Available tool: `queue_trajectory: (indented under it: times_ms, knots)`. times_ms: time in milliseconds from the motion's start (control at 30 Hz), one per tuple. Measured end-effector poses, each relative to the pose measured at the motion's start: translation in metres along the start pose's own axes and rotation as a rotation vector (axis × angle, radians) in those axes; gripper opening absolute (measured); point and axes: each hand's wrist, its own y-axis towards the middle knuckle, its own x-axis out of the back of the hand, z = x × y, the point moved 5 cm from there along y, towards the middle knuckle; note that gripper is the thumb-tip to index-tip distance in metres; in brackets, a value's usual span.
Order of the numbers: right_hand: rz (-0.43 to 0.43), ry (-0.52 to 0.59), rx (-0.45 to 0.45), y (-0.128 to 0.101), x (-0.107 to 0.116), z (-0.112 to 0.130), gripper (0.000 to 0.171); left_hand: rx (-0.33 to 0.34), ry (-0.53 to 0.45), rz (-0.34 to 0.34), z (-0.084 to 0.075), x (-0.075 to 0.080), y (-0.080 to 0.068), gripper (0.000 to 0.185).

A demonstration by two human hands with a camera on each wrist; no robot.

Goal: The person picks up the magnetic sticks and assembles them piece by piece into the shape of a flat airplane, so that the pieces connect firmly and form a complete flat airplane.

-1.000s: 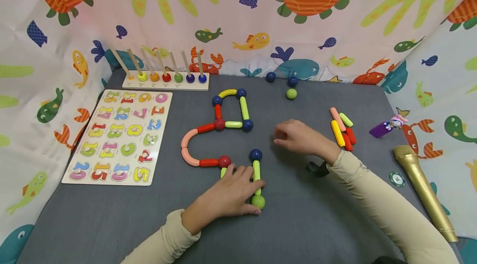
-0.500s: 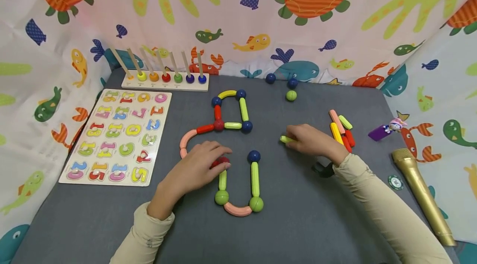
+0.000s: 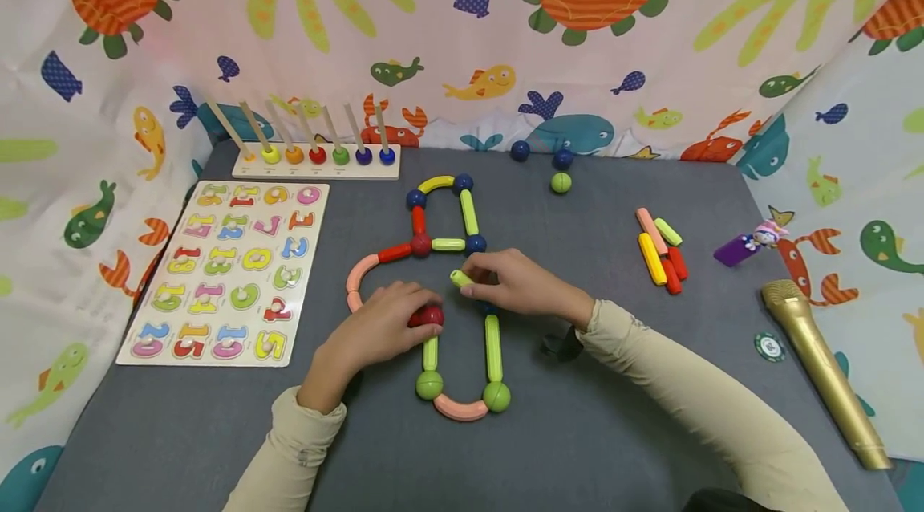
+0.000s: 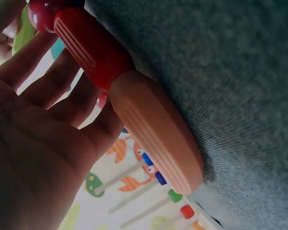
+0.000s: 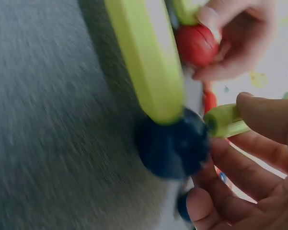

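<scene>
My left hand grips the red ball at the lower end of the curved, peach-pink part of a magnetic stick-and-ball figure. Between thumb and fingers my right hand pinches a short yellow-green stick, whose free end points toward the left hand. Under the right hand, a dark blue ball tops a long yellow-green stick; in the head view the hand mostly hides that ball. Two green balls joined by a peach curved stick form the figure's bottom. Above stands a loop of sticks with a second red ball.
Spare sticks lie in a pile at the right, near a purple figurine stick, a poker chip and a gold microphone. Loose balls sit at the back. A number puzzle board and a peg stand occupy the left.
My left hand has shifted left and up from the lower sticks to the red ball. My right hand has carried the short yellow-green stick left, over to the figure.
</scene>
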Motion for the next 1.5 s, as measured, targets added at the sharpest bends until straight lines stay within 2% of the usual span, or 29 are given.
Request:
queue_trajectory:
  times_ms: [167,333,467,700,867,1000,1233,1500]
  knots:
    - [0.094,-0.121,0.037,0.004,-0.012,0.002,0.005,0.007,0.000,0.004,0.002,0.001,0.002,0.032]
    - [0.140,-0.211,0.008,0.001,-0.014,0.003,0.009,0.004,-0.003,-0.006,0.003,0.003,0.003,0.027]
    - [0.168,-0.266,0.040,-0.002,-0.018,0.006,0.010,-0.005,0.000,-0.021,0.004,0.004,0.002,0.026]
    - [0.155,-0.271,0.022,-0.011,-0.011,0.006,0.015,-0.003,-0.022,-0.033,0.006,0.004,0.001,0.027]
    - [0.134,-0.253,0.016,-0.013,-0.008,0.005,0.011,0.003,-0.013,-0.028,0.007,0.006,0.000,0.027]
    - [0.119,-0.279,0.048,-0.007,-0.016,0.009,0.006,-0.002,-0.010,-0.025,0.005,0.008,0.001,0.026]
    - [0.124,-0.361,0.101,0.008,-0.032,0.019,0.009,-0.021,-0.025,-0.020,0.005,0.005,0.002,0.027]
    - [0.083,-0.350,0.082,0.002,-0.036,0.017,0.010,-0.021,-0.043,-0.014,0.006,0.001,0.002,0.027]
